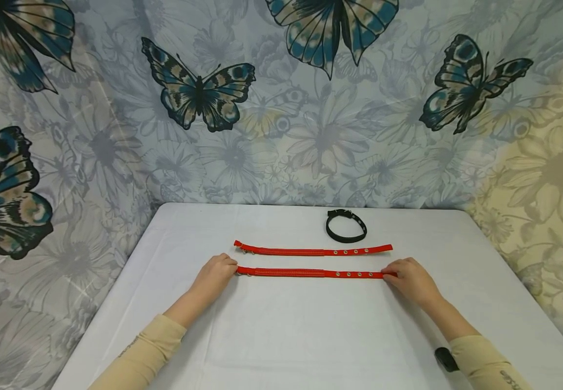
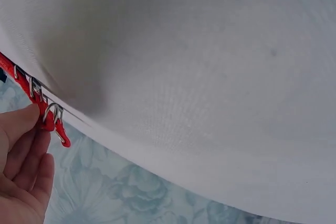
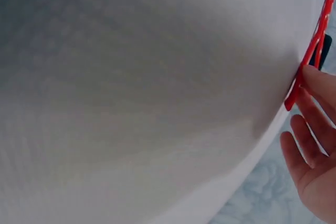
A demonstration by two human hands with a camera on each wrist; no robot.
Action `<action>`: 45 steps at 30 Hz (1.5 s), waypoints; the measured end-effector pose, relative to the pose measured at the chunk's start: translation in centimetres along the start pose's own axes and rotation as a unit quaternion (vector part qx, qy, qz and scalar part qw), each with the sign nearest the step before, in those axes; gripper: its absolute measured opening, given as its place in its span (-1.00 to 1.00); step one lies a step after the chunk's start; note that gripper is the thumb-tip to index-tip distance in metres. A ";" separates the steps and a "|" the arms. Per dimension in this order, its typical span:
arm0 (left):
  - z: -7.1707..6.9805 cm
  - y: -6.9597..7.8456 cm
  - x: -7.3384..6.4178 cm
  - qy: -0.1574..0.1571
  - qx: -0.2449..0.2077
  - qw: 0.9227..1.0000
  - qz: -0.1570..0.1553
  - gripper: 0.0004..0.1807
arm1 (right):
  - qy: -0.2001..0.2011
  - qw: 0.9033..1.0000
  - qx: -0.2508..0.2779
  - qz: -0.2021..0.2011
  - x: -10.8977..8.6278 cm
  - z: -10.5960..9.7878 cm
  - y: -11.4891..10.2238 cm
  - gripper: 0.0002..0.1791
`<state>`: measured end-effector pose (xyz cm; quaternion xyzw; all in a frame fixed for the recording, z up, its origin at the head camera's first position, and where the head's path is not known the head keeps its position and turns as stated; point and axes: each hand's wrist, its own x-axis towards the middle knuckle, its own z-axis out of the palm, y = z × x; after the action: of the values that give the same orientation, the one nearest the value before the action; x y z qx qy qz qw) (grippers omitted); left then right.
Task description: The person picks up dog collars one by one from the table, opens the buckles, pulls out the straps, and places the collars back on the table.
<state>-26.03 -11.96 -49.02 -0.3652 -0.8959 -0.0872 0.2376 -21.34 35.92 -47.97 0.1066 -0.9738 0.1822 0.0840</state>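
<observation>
Straps of perhaps woven fabric, shiny metal rings, matt tablecloth

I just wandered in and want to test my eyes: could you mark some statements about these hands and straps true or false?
1. The left hand pinches one end of the nearer flat red strap with metal eyelets. True.
2. The right hand grips that strap's opposite end. True.
3. The nearer strap crosses another one. False: the farther flat red strap lies apart, roughly parallel.
4. A thin, round black band lies beyond both red straps. True.
5. The black band is stretched out straight. False: it forms a loop.
6. The tabletop is black. False: the tabletop is white.
</observation>
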 end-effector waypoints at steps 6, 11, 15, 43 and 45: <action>0.0 0.5 -0.2 -0.048 0.020 0.999 -0.001 -0.82 | -0.001 1.000 -0.004 -0.005 -0.1 -0.2 -0.4 -0.87; 0.2 0.7 -0.2 -0.058 0.010 0.998 -0.008 -0.78 | 0.011 1.000 0.001 0.000 -0.2 -0.2 -0.4 -0.88; 0.4 0.9 -0.2 -0.061 -0.005 0.998 -0.017 -0.84 | 0.006 1.000 0.000 0.014 -0.3 -0.3 -0.3 -0.89; 1.4 7.9 8.9 -0.085 -0.450 0.854 -0.246 -0.72 | 0.020 0.977 0.173 0.121 2.4 -0.8 -4.7 -0.67; 2.2 8.6 10.1 -0.091 -0.475 0.832 -0.271 -0.70 | -0.003 0.961 0.220 0.169 3.1 -0.6 -4.9 -0.62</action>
<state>-27.07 1.16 -46.18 -0.1818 -0.8249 -0.5292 -0.0806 -23.10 31.15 -45.16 -0.0429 -0.9139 0.4030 0.0240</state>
